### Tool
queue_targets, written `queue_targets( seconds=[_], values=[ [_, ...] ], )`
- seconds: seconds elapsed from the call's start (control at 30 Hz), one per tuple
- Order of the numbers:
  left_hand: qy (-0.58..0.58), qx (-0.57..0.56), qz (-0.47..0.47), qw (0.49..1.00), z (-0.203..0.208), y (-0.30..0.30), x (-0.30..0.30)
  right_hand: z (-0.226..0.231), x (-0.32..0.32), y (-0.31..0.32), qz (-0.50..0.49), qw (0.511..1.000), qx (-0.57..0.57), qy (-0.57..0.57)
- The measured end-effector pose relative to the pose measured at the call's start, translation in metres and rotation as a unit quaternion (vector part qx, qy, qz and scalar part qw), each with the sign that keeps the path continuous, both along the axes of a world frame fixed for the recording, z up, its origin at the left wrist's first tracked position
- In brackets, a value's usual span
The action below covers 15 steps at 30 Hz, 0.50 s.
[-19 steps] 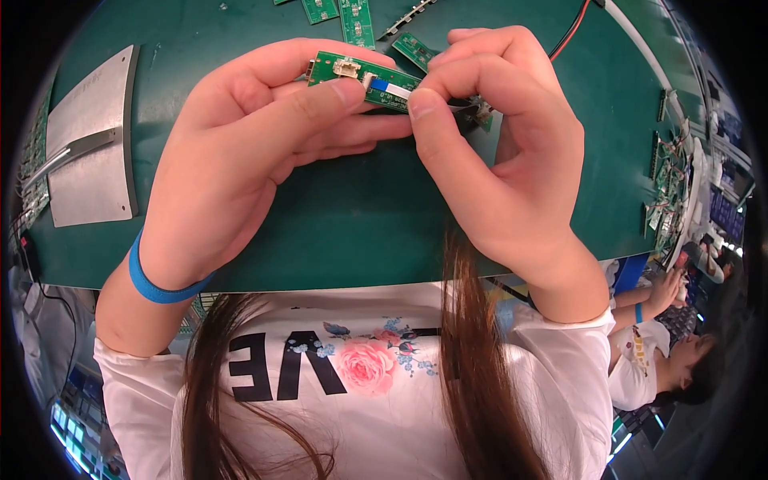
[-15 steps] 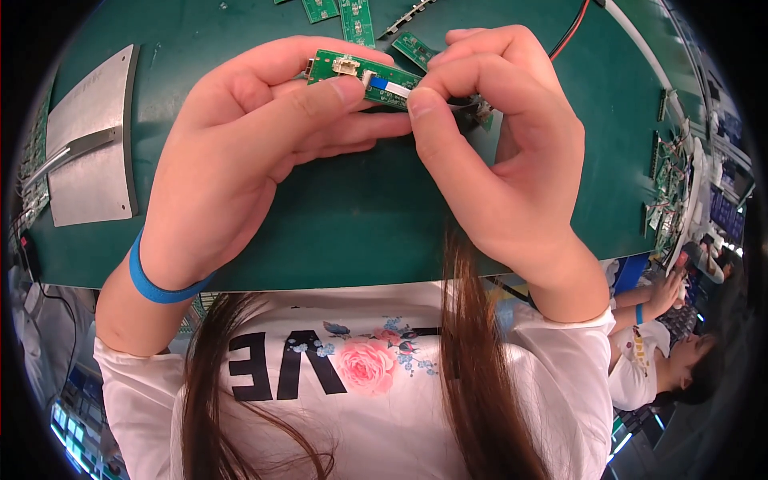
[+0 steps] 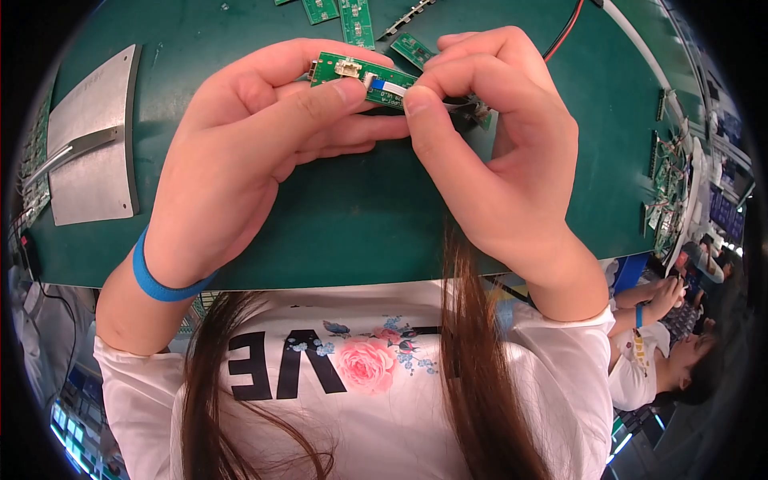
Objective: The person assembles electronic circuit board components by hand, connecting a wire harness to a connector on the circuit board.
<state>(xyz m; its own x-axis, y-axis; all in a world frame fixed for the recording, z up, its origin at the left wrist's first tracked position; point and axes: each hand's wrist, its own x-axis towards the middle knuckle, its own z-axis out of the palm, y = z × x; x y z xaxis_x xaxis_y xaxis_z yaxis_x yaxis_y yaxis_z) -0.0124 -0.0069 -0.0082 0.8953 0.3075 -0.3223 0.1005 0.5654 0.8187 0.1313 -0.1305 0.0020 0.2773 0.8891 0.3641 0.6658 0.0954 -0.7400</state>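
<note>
My left hand (image 3: 256,128) grips a small green circuit board (image 3: 326,69) between its thumb and fingers, above the table. A cream connector socket (image 3: 347,67) stands on the board, left of a flat ribbon cable (image 3: 392,87) with a blue end. That blue end meets a white connector (image 3: 369,81) on the board. My right hand (image 3: 512,136) pinches the cable between thumb and forefinger near the board's right end. Beyond those fingertips another piece with green and metal parts (image 3: 480,114) partly shows; most of it is hidden behind my right hand.
Several green boards (image 3: 356,24) lie at the far side of the green table (image 3: 336,232). A grey metal plate (image 3: 94,152) with tweezers (image 3: 76,152) lies on the left. Wired boards (image 3: 666,192) line the right edge. A red-and-black cable (image 3: 566,32) runs behind. Another person (image 3: 644,360) sits at right.
Both hands hold the same grip. My right hand has shifted very slightly left, and the cable bows a little more. At right, the other person's hands have moved closer together.
</note>
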Motion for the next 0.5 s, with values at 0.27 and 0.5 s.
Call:
queue_targets(
  seconds=[0.27, 0.5],
  values=[
    [0.013, 0.026, 0.012, 1.0, 0.0, -0.002, 0.005, -0.004, 0.003, 0.001, 0.002, 1.0, 0.006, 0.006],
    [0.013, 0.103, 0.044, 0.994, -0.003, 0.001, 0.006, -0.017, -0.002, 0.001, -0.037, 0.999, 0.013, -0.014]
  ],
)
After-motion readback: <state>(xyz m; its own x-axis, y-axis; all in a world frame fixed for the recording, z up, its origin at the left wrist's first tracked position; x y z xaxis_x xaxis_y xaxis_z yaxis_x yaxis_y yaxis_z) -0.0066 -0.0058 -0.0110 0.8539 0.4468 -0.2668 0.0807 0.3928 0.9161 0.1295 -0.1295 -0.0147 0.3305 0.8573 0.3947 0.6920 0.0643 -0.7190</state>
